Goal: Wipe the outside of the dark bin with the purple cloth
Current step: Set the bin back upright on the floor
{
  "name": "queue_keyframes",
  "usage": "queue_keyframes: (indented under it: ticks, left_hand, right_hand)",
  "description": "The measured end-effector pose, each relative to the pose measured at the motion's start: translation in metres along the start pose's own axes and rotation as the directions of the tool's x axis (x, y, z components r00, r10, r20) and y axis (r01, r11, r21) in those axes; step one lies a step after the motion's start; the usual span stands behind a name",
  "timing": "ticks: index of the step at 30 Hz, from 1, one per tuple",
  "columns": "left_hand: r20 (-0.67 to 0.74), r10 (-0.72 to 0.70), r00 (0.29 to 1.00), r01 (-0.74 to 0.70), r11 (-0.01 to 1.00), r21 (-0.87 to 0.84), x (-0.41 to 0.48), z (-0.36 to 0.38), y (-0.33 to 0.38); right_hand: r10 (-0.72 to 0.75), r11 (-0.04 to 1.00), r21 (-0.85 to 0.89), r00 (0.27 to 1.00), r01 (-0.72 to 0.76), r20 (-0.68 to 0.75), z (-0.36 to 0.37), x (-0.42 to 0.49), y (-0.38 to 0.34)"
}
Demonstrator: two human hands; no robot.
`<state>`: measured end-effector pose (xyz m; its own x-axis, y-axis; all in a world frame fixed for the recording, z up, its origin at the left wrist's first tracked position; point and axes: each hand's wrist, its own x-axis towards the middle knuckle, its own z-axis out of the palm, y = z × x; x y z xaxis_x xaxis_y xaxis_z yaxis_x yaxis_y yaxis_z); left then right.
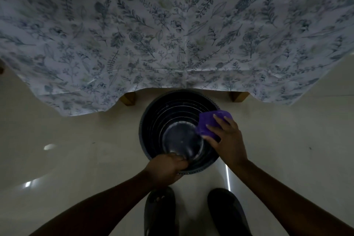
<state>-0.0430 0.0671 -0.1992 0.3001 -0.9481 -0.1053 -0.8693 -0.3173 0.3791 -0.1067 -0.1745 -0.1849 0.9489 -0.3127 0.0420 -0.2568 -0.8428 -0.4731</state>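
The dark round bin (153, 119) stands on the pale floor just in front of my feet, seen from straight above, so its ribbed inside and bottom show. My left hand (166, 168) grips the near rim of the bin, fingers curled over the edge. My right hand (228, 140) presses the folded purple cloth (208, 122) against the bin's right rim, with the fingers spread over the cloth. The bin's outer wall is mostly hidden from this angle.
A table draped in a white cloth with a blue leaf print (172, 34) hangs just beyond the bin, its wooden legs (129, 97) showing below the hem. My two dark slippers (160, 210) stand on the glossy floor (76, 149) close behind the bin.
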Motion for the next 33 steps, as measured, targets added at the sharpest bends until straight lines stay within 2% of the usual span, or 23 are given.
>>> queue_keyframes:
  ticks: [1, 4, 6, 8, 10, 14, 16, 18, 20, 22, 26, 29, 31, 33]
  left_hand:
    - [0.016, -0.006, 1.0, 0.006, 1.0, -0.023, -0.003, 0.002, 0.0]
    - [0.065, 0.036, 0.997, -0.034, 0.999, -0.032, -0.01, 0.01, -0.002]
    - [0.117, 0.046, 0.992, -0.039, 0.997, -0.062, -0.014, 0.011, -0.002]
    - [0.151, 0.012, 0.989, -0.001, 0.997, -0.076, -0.015, 0.002, 0.0]
    - [0.172, -0.071, 0.983, 0.081, 0.996, -0.047, -0.013, -0.014, 0.001]
    - [0.004, -0.329, 0.944, 0.328, 0.941, 0.08, -0.013, -0.038, -0.014]
    - [-0.06, -0.521, 0.851, 0.524, 0.84, 0.141, -0.015, -0.048, -0.023]
    - [-0.025, -0.633, 0.774, 0.63, 0.764, 0.141, -0.018, -0.051, -0.03]
    - [0.074, -0.663, 0.745, 0.652, 0.748, 0.123, -0.019, -0.048, -0.035]
    - [0.122, -0.65, 0.75, 0.638, 0.76, 0.125, -0.02, -0.045, -0.037]
    - [0.053, -0.64, 0.767, 0.634, 0.767, 0.102, -0.024, -0.036, -0.037]
    - [0.031, -0.606, 0.795, 0.591, 0.785, 0.186, -0.024, -0.029, -0.042]
    - [0.047, -0.611, 0.79, 0.591, 0.78, 0.207, -0.024, -0.03, -0.042]
    - [0.079, -0.613, 0.786, 0.585, 0.78, 0.223, -0.023, -0.039, -0.041]
  right_hand:
    - [-0.016, 1.0, 0.017, 1.0, 0.016, 0.017, 0.001, -0.003, 0.001]
    - [0.099, 0.972, 0.216, 0.995, -0.095, -0.01, -0.007, -0.005, -0.002]
    - [0.218, 0.962, 0.178, 0.975, -0.208, -0.039, -0.008, -0.003, 0.001]
    - [0.396, 0.886, 0.226, 0.914, -0.405, 0.083, -0.012, 0.004, 0.005]
    - [0.47, 0.821, 0.255, 0.858, -0.511, 0.208, -0.014, 0.011, 0.006]
    - [0.457, 0.844, 0.21, 0.867, -0.493, 0.199, -0.013, 0.016, 0.002]
    - [0.471, 0.842, 0.191, 0.86, -0.505, 0.198, -0.011, 0.016, -0.001]
    - [0.482, 0.839, 0.181, 0.855, -0.513, 0.191, -0.01, 0.016, -0.003]
    - [0.484, 0.84, 0.181, 0.857, -0.512, 0.178, -0.01, 0.015, -0.003]
    - [0.483, 0.841, 0.184, 0.86, -0.508, 0.165, -0.009, 0.013, -0.003]
    - [0.494, 0.834, 0.19, 0.854, -0.518, 0.163, -0.004, 0.012, -0.003]
    - [0.468, 0.842, 0.191, 0.86, -0.504, 0.204, -0.001, 0.015, 0.001]
    - [0.452, 0.874, 0.106, 0.873, -0.475, 0.183, -0.003, 0.016, 0.002]
    - [0.371, 0.929, -0.033, 0.921, -0.369, 0.118, -0.014, 0.017, -0.001]
